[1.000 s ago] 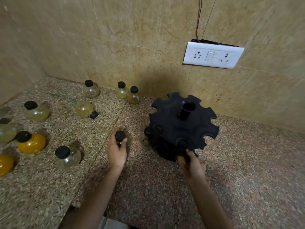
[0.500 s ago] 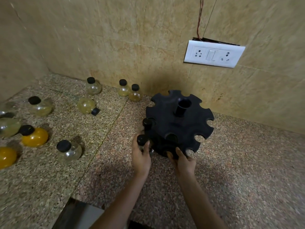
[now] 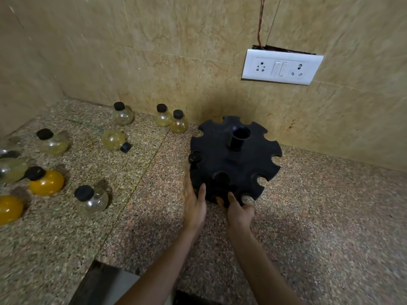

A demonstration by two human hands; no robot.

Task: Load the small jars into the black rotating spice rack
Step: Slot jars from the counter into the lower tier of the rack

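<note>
The black rotating spice rack (image 3: pixel 246 164) stands on the speckled counter near the back wall. A jar's black cap (image 3: pixel 195 156) shows in a notch on the rack's left side. My left hand (image 3: pixel 195 204) rests with straight fingers against the rack's lower left side; no jar is visible in it. My right hand (image 3: pixel 239 211) touches the rack's lower front edge with its fingertips. Loose round jars with black caps lie to the left: a clear jar (image 3: pixel 92 200), an orange jar (image 3: pixel 46 182), a tipped yellowish jar (image 3: pixel 113 139), and others at the back (image 3: pixel 178 124).
A white wall socket plate (image 3: pixel 282 67) hangs above the rack with a wire running up. More jars sit at the left edge (image 3: pixel 8 209). The counter's front edge (image 3: pixel 105 280) runs at bottom left. Tiled walls close the back and left.
My left hand carried a jar from the counter to the rack's left side; the jar is no longer visible in the hand. The right hand stayed at the rack's front.
</note>
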